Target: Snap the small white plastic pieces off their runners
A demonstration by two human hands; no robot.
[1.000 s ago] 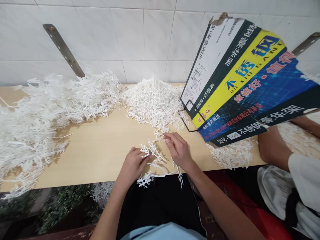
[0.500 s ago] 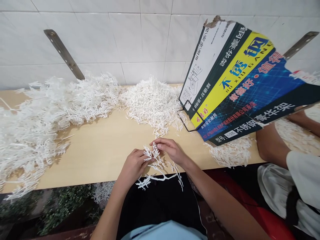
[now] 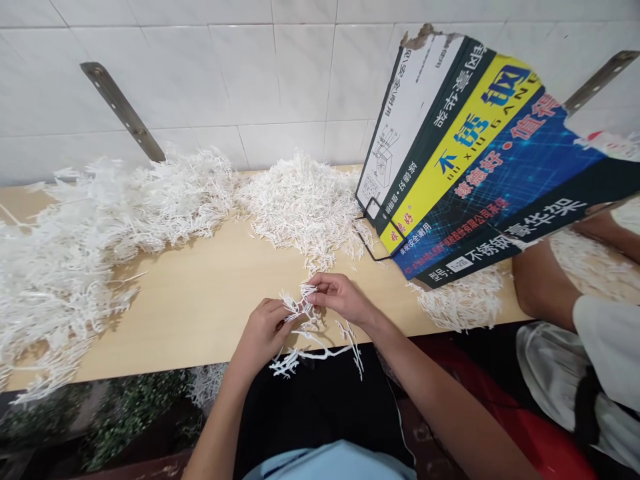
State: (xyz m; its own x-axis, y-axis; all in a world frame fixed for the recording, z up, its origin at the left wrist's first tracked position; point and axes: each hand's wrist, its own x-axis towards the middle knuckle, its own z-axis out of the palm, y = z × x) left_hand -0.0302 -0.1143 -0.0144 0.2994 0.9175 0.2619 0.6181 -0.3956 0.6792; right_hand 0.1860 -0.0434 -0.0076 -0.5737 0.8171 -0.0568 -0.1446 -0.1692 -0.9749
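Observation:
Near the front edge of the table, my left hand (image 3: 269,327) is closed on a white branched plastic sprig (image 3: 300,308). My right hand (image 3: 340,297) pinches the same cluster from the other side, thumb and fingers at its upper tips. Below both hands a longer white branch (image 3: 320,351) hangs over the table edge above my lap. Just beyond my fingers lies a loose heap of small white pieces (image 3: 305,200). To the left spreads a larger pile of white branched sprigs (image 3: 115,213).
A printed cardboard sheet (image 3: 470,153) stands on the right in a black wire holder (image 3: 373,247). Behind it a co-worker's arm (image 3: 543,283) reaches over another white heap (image 3: 463,300). Metal brackets (image 3: 123,110) line the tiled wall. Green foliage (image 3: 135,407) lies below the table.
My right hand has shifted slightly along the sprig's tips, and the cluster between my hands has turned a little. My left hand keeps its hold. The view has moved slightly.

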